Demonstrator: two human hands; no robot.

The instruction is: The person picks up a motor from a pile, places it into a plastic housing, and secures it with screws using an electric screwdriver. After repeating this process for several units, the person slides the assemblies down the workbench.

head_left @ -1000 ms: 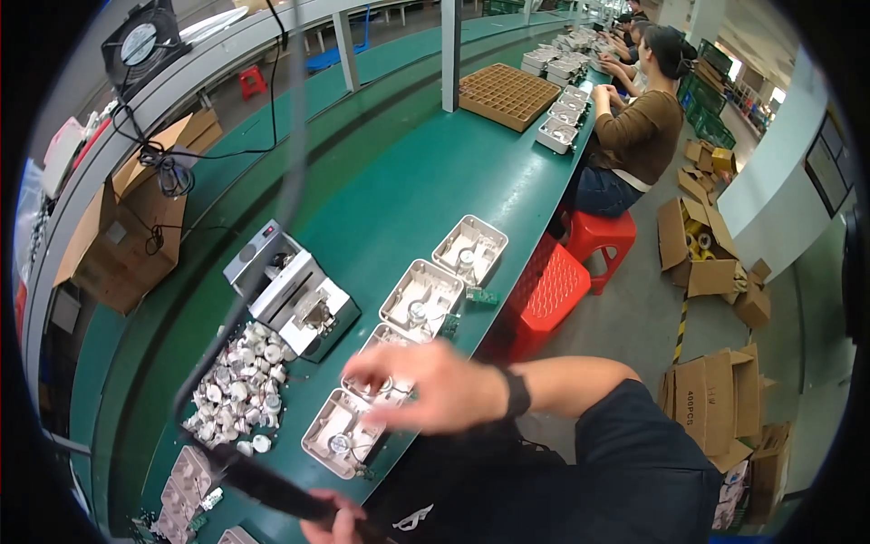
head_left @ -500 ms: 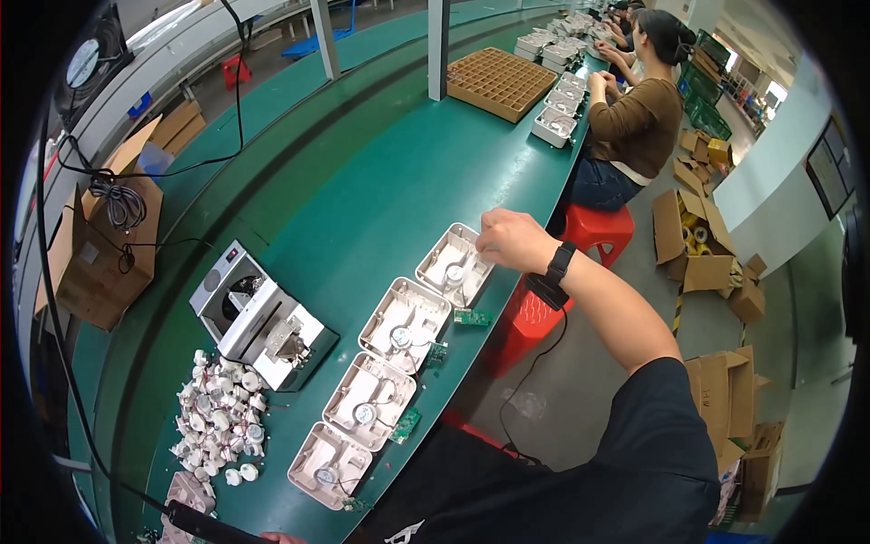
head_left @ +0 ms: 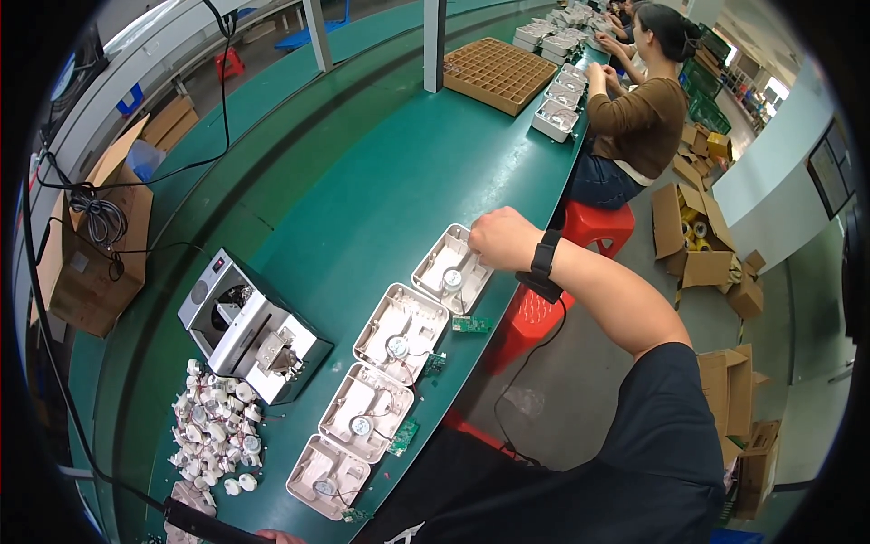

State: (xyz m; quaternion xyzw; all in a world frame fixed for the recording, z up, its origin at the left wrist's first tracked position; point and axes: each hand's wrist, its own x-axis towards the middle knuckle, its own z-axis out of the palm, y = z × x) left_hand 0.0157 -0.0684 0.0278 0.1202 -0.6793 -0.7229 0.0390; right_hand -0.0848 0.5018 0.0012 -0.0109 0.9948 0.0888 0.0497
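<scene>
My right hand [head_left: 504, 240], with a black band on the wrist, has its fingers bent together at the right edge of the farthest white plastic housing [head_left: 433, 263] in a row of several. Whatever the fingertips hold is hidden behind the hand. Inside that open housing lies a round speaker-like part [head_left: 452, 280]. A green circuit board [head_left: 471, 325] rests by its near corner. Only a sliver of my left hand [head_left: 279, 537] shows at the lower edge, beside the end of a black rod [head_left: 204, 523]; its fingers are mostly out of sight.
Left of the housings stands a grey-and-white machine [head_left: 258, 326], with a heap of small white round parts [head_left: 213, 426] in front. Farther along are a brown divided tray [head_left: 498, 75] and a seated co-worker [head_left: 634, 118]. A red stool [head_left: 530, 331] stands by the green table [head_left: 362, 190].
My right hand has shifted slightly left, and its fingers have dipped toward the farthest housing. The whole view has tilted a little. The row of housings and boards looks the same.
</scene>
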